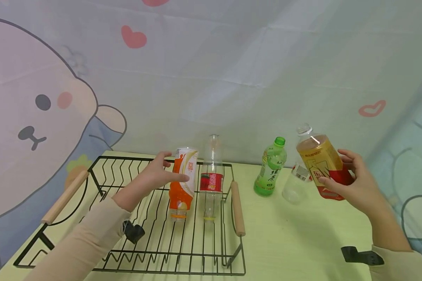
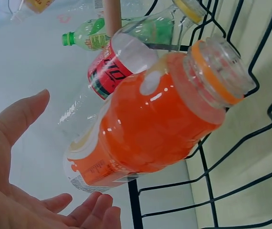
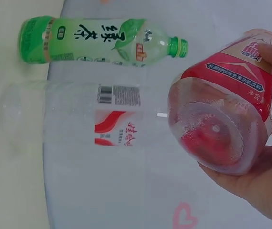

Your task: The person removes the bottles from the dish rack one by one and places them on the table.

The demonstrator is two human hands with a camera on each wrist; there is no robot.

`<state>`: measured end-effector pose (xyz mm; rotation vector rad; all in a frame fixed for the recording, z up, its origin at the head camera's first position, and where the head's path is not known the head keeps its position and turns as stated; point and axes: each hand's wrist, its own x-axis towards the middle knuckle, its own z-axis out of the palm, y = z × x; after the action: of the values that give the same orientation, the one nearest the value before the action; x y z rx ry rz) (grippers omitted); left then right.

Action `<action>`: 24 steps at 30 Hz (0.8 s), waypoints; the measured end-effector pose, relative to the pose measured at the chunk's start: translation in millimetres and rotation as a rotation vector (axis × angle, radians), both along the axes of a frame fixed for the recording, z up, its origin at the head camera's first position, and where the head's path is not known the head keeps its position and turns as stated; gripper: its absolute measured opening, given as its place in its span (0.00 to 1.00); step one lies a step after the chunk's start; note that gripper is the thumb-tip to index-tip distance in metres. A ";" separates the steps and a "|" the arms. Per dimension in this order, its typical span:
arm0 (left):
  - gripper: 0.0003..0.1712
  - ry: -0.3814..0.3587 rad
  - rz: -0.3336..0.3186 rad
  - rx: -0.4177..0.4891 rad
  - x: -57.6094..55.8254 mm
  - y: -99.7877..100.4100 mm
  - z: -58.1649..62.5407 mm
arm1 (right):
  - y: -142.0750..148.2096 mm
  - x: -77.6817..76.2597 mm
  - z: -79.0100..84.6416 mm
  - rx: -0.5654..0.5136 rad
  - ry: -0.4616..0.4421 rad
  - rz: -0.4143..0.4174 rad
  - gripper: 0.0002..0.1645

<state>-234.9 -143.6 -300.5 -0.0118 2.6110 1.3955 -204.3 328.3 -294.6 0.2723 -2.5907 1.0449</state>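
Left hand [image 1: 160,173]: thumb and fingers spread apart about the upturned base of an orange bottle [image 1: 182,183]; whether any fingertip touches it cannot be determined. The bottle stands neck down in the wire rack [image 1: 238,210], below and ahead of that palm. Just past it from the left hand, a red-labelled bottle [image 1: 211,182] also stands inverted; in the left wrist view the orange bottle hides part of it.

Right hand [image 1: 361,189]: thumb and fingers pinch the lower part of a gold-and-red bottle [image 1: 319,166], held tilted, its neck up and leaning toward the left hand. The right wrist view shows its base, but the neck is out of sight and the thumb is cut by the edge.

Below the right hand's grip, a clear bottle [image 1: 292,190] is partly covered by the held bottle; its transparent outline is hard to trace. Farther toward the left hand, a green bottle [image 1: 270,169] stands upright on the table [image 1: 278,242].
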 end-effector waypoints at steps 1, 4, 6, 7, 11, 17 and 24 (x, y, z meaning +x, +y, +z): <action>0.56 -0.006 0.003 0.001 -0.7 -0.1 -1.6 | 2.3 -0.4 -0.9 -0.004 -0.003 -0.013 0.51; 0.57 -0.023 0.007 0.009 -2.7 0.0 -6.4 | 8.7 -2.0 -3.9 -0.019 -0.008 -0.050 0.52; 0.57 -0.032 0.008 0.020 -3.5 -0.1 -8.9 | 12.1 -3.2 -5.4 -0.023 -0.014 -0.074 0.52; 0.57 -0.034 0.010 0.025 -3.7 -0.2 -9.9 | 13.5 -3.8 -6.2 -0.027 -0.016 -0.086 0.52; 0.57 -0.043 0.013 0.044 -4.6 -1.0 -13.4 | 18.1 -5.6 -9.1 -0.047 -0.021 -0.133 0.52; 0.57 -0.050 0.026 0.037 -4.7 -0.4 -16.5 | 24.9 -7.5 -14.2 -0.096 -0.009 -0.181 0.50; 0.56 -0.058 0.034 0.035 -5.3 0.5 -20.5 | 33.8 -11.6 -23.3 -0.135 -0.033 -0.257 0.49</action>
<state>-240.1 -143.1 -321.0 -0.0912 2.5506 1.4299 -215.9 362.1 -317.9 -0.1089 -2.4860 1.1292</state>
